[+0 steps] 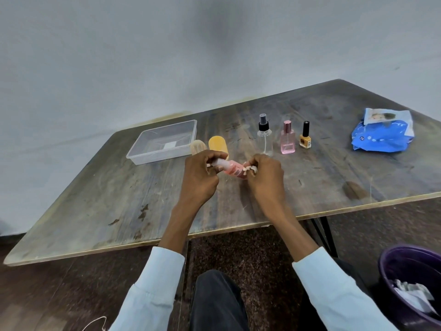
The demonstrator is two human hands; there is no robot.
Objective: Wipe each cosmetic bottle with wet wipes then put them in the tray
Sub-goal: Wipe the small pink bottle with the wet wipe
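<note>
Above table [119,199] centre: left hand [199,173] grips white-capped end of pink bottle [230,170], bottle lying sideways between hands. Right hand [265,175] pinches crumpled wet wipe [250,168] against bottle's other end. Clear tray [143,152] far left, beige and orange bottles [217,145] just beside it. Spray bottle [265,137], pink perfume [287,140], yellow nail polish [305,136] stand in row behind. Blue wipes pack [381,137] far right. Purple bin [405,263] on floor.

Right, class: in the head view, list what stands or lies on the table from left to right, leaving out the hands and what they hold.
clear plastic tray → beige bottle → orange bottle → clear spray bottle → pink perfume bottle → yellow nail polish → blue wet wipes pack
</note>
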